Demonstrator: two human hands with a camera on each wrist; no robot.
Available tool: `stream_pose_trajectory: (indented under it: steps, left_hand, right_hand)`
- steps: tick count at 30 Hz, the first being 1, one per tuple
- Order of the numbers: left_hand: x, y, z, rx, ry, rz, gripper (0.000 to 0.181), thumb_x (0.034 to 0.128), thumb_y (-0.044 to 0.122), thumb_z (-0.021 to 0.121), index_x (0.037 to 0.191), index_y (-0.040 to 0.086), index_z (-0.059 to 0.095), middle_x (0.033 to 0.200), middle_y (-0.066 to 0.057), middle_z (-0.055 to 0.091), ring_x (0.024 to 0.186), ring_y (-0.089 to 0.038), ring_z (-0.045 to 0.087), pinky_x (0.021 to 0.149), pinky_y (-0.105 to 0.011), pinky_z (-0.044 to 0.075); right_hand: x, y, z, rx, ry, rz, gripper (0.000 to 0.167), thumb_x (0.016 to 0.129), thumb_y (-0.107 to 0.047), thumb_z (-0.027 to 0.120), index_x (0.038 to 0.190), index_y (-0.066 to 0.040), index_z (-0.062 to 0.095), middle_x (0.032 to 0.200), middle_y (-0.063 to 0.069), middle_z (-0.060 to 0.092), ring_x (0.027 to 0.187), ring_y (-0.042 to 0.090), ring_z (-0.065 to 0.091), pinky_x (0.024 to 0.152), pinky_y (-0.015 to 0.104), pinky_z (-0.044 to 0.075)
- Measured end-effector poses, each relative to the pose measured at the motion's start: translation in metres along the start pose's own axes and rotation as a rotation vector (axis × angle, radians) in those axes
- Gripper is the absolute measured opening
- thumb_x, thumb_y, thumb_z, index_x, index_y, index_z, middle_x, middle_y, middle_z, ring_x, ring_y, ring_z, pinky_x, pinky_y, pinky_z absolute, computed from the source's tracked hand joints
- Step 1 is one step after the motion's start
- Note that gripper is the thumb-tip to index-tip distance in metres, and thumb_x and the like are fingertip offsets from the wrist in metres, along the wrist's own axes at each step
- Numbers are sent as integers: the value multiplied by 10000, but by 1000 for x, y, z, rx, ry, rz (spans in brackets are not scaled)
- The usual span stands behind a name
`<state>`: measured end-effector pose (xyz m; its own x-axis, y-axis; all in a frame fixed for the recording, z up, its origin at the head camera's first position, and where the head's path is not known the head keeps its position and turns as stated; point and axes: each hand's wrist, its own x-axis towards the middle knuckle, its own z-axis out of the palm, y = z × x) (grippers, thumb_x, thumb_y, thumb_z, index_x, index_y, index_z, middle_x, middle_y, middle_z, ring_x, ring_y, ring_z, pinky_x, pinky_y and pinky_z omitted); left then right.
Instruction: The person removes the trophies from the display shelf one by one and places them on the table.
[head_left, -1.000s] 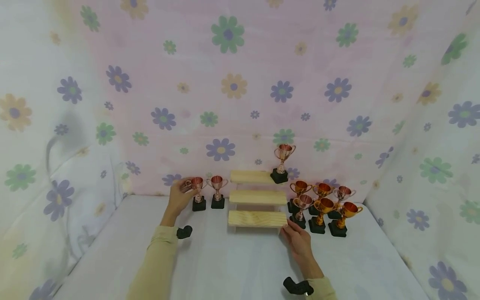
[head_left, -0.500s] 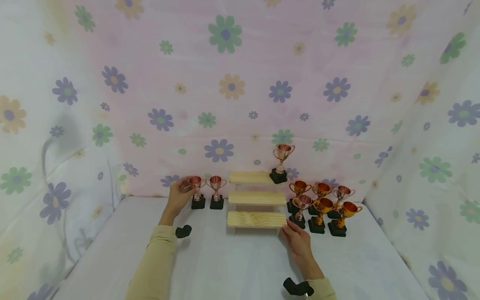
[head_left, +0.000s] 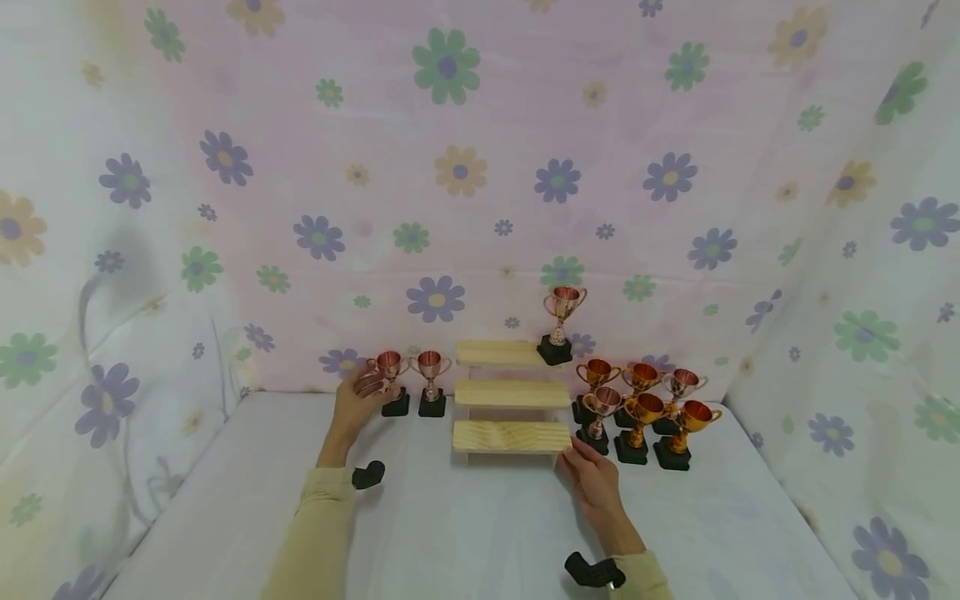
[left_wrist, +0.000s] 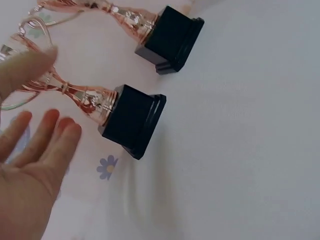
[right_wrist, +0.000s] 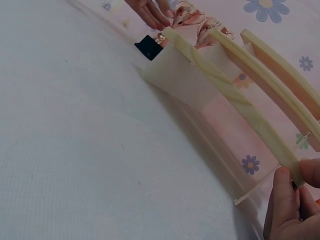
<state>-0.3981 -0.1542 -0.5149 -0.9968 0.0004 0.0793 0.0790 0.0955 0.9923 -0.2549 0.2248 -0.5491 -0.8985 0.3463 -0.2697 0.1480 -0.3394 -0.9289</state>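
Observation:
At the left, my left hand (head_left: 357, 407) is beside a rose-gold trophy cup (left_wrist: 90, 104) with a black base. Its fingers are spread and look apart from the stem in the left wrist view. A second rose-gold trophy (head_left: 431, 375) stands upright just right of it. My right hand (head_left: 597, 492) pinches the right end of the lowest step of a three-step wooden shelf (head_left: 512, 436), thumb above and fingers below. That grip shows in the right wrist view, on the step's pale board (right_wrist: 240, 105).
One rose-gold trophy (head_left: 558, 325) stands on the top step's right end. Right of the shelf, several gold and rose-gold trophies (head_left: 637, 408) stand close together, near my right hand. A flowered cloth (head_left: 480, 208) hangs behind the white table (head_left: 480, 533).
My left hand's fingers have loosened from the left trophy, which stays standing. My right hand keeps its hold on the shelf. The head view has shifted slightly.

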Motion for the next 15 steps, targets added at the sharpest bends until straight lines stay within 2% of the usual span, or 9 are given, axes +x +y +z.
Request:
stream_pose_trajectory:
  steps: [2, 5, 10, 13, 15]
  left_hand:
    - [-6, -1, 1, 26, 31, -7, 776, 882, 49, 776, 1536, -5, 360, 1463, -267, 499, 1361, -390, 498, 937, -185, 537]
    - [-15, -3, 4, 36, 97, -16, 690, 897, 55, 753, 1498, -10, 421, 1424, -279, 534, 1333, -397, 526, 887, -168, 535]
    - [-28, -6, 9, 52, 244, -22, 532, 925, 13, 661, 1425, -64, 494, 1359, -325, 575, 1265, -436, 573, 723, -32, 443]
    - [-34, -3, 13, 56, 334, 28, 475, 923, 5, 640, 1379, -78, 536, 1308, -328, 605, 1197, -434, 612, 708, -7, 432]
    - [-37, 3, 15, 35, 387, 89, 443, 919, -8, 634, 1348, -88, 560, 1269, -327, 624, 1126, -392, 647, 718, -4, 446]
  right_hand:
    - [0, -1, 0, 3, -2, -1, 487, 1037, -56, 565, 1488, 69, 431, 1514, 286, 439, 1070, 111, 655, 976, 247, 549]
    - [0, -3, 0, 11, -5, 0, 492, 1039, -60, 564, 1494, 65, 425, 1522, 284, 430, 1073, 108, 653, 992, 253, 539]
    - [2, -1, 0, 9, -3, -3, 489, 1036, -58, 568, 1490, 64, 433, 1516, 287, 437, 1072, 113, 655, 991, 260, 539]
    - [1, 0, 1, 6, -1, -5, 483, 1034, -55, 570, 1484, 65, 442, 1512, 286, 444, 1066, 112, 660, 991, 268, 538]
    - [0, 1, 0, 4, 0, -7, 479, 1034, -52, 569, 1481, 67, 445, 1510, 287, 446, 1066, 113, 661, 996, 275, 534]
